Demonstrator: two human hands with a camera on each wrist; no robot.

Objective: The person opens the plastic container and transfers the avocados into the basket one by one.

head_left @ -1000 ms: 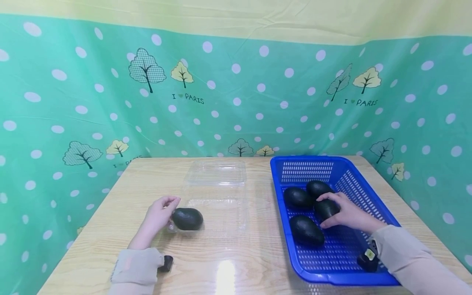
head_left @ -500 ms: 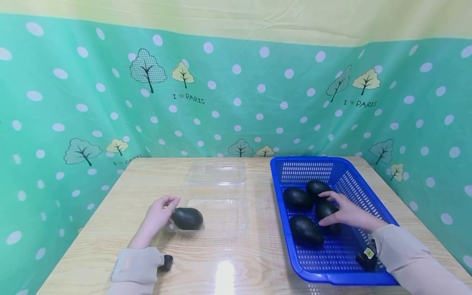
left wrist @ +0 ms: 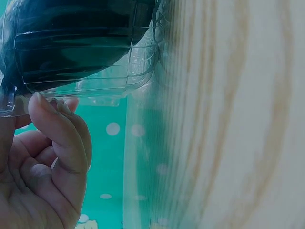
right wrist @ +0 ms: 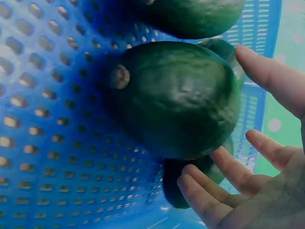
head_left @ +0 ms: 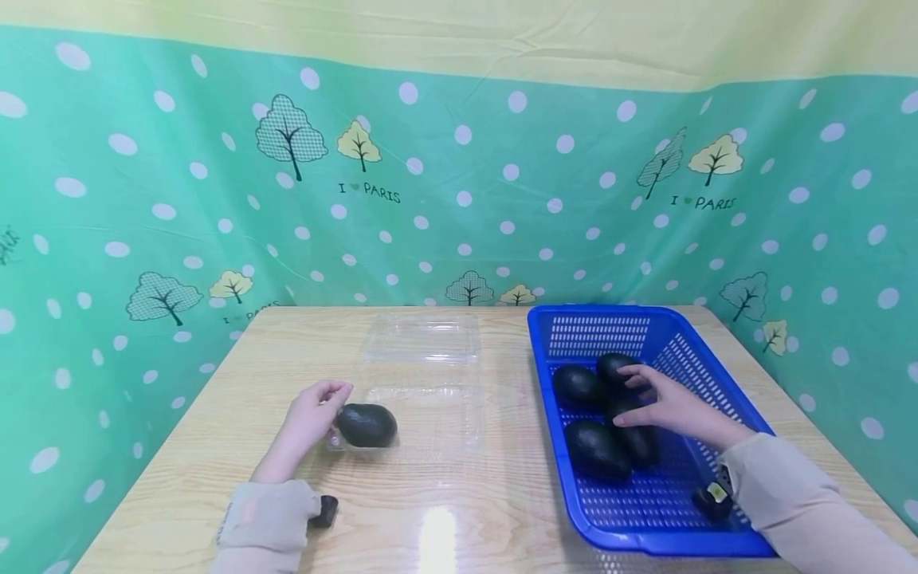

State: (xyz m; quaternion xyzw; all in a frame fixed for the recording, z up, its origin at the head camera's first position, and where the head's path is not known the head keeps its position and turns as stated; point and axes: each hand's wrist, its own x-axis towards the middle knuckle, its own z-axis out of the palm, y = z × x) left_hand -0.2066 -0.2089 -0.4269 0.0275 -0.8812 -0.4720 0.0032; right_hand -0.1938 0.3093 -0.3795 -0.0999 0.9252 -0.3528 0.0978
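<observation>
A dark green avocado (head_left: pixel 367 426) lies in the left end of a clear plastic clamshell box (head_left: pixel 471 418), whose lid (head_left: pixel 423 339) is folded back. My left hand (head_left: pixel 313 414) pinches the box's left rim; in the left wrist view its fingertips (left wrist: pixel 40 102) are at that edge, below the avocado (left wrist: pixel 81 38). Over the blue basket (head_left: pixel 551 462), my right hand (head_left: pixel 670 405) spreads its fingers above an avocado (head_left: pixel 640 445). The right wrist view has that avocado (right wrist: pixel 176 100) in front of the spread fingers, none wrapped around it.
Beside it in the basket lie more avocados: one at the left (head_left: pixel 578 387), one at the back (head_left: pixel 615 367) and one at the front (head_left: pixel 597 449). The wooden table (head_left: pixel 502 494) ends at a green dotted cloth (head_left: pixel 495 199) behind.
My right hand has come off the avocado it was around and its fingers have spread. That avocado now lies nearer the basket's front. My left hand stays at the box's rim.
</observation>
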